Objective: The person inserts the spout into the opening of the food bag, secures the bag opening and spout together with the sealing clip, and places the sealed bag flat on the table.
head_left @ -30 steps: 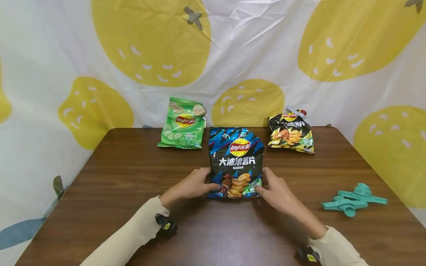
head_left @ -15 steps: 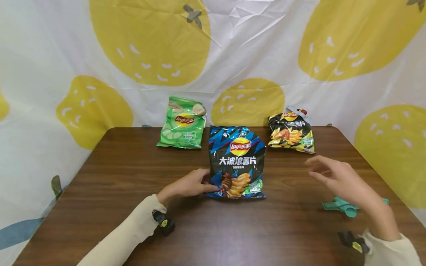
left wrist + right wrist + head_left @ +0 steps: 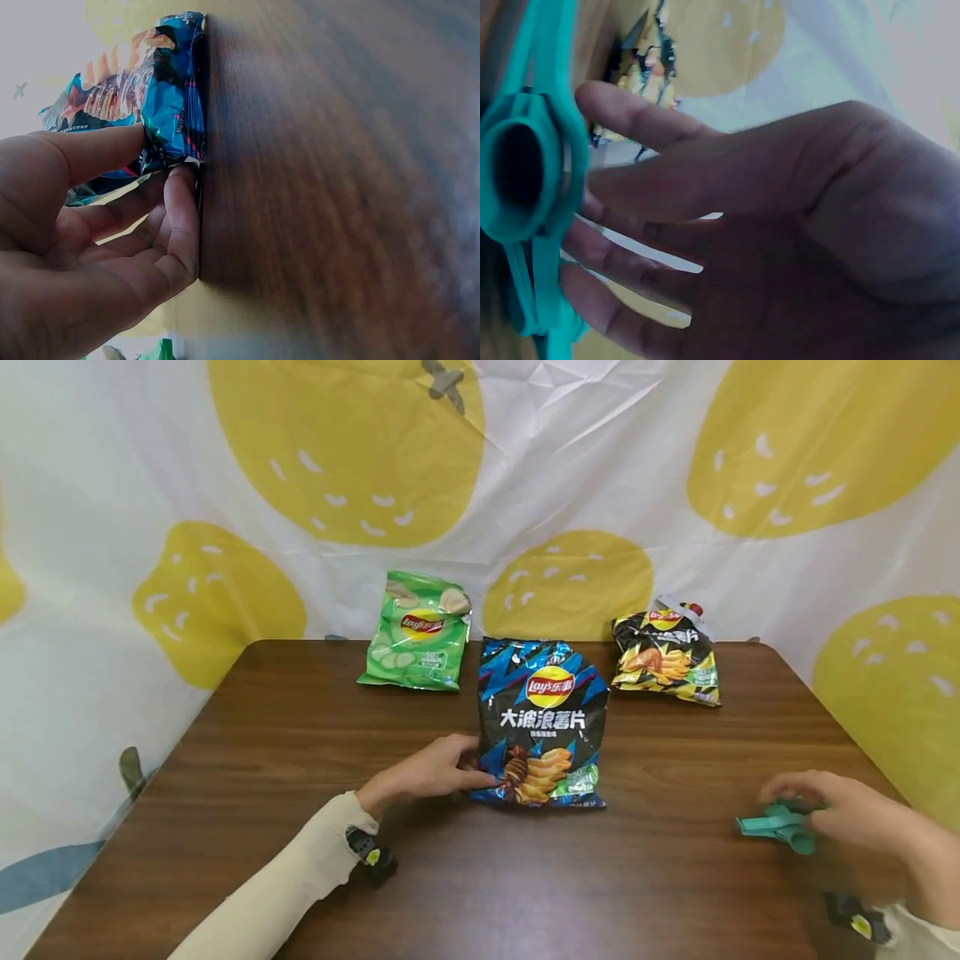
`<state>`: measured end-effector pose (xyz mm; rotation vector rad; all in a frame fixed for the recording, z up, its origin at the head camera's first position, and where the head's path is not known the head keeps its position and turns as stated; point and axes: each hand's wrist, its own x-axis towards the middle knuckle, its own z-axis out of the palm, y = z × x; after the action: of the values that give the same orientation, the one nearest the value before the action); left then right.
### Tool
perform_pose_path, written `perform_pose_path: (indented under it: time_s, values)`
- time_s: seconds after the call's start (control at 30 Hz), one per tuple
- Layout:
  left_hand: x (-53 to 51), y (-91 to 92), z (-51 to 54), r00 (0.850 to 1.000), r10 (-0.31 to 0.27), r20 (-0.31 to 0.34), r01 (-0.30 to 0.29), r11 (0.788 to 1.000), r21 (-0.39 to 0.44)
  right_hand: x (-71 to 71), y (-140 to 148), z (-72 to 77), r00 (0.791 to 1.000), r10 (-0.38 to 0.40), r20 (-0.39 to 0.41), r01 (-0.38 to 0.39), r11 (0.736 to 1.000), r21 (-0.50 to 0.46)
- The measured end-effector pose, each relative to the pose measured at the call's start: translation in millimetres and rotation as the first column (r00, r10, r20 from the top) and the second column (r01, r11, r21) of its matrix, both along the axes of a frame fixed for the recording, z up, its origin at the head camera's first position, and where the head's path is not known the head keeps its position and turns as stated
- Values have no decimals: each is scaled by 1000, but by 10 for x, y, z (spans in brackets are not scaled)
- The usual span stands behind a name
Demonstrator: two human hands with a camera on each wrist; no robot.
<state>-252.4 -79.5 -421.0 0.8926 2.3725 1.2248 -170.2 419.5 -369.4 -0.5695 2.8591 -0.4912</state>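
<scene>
A blue and black chip bag (image 3: 543,722) stands upright mid-table, its top right corner slanting. My left hand (image 3: 431,768) pinches its lower left corner, thumb on the front and fingers behind, as the left wrist view of the bag (image 3: 169,112) shows. At the right, my right hand (image 3: 855,810) is over the teal bag clips (image 3: 776,827), partly covering them. In the right wrist view the fingers of my right hand (image 3: 727,195) are loosely bent beside a teal clip (image 3: 555,127) with a round spout; whether they touch it is hard to tell.
A green chip bag (image 3: 420,631) leans at the back left of the brown table (image 3: 337,710). Another black and yellow chip bag (image 3: 663,656) stands at the back right, with a white clip (image 3: 690,614) at its top. A lemon-print cloth (image 3: 570,435) hangs behind.
My right hand has let go of the chip bag's lower right corner and moved right, down to the teal clips. My left hand stays on the bag.
</scene>
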Motion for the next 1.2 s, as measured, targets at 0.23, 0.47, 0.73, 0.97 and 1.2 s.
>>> perform_pose_path:
  time_s: [0.23,0.47,0.73,0.97,1.2]
  values:
    - [-10,12,3,999,-1,-32,1,1000,-11,-72,-74,-102,996,-77,39,75,996,49]
    - [-9,24,-7,998,-5,-58,5,1000,-7,-75,-236,-140,987,-125,-100,130,990,51]
    - [26,51,-37,974,29,-223,-41,998,-51,-54,-658,-113,979,-81,-185,67,995,-80]
    - [65,113,-30,963,77,-259,-94,994,-53,11,-964,-40,971,-69,-229,29,984,-178]
    - [160,66,153,930,177,-323,-226,967,-122,47,-1321,-27,981,-32,-191,-28,953,-301]
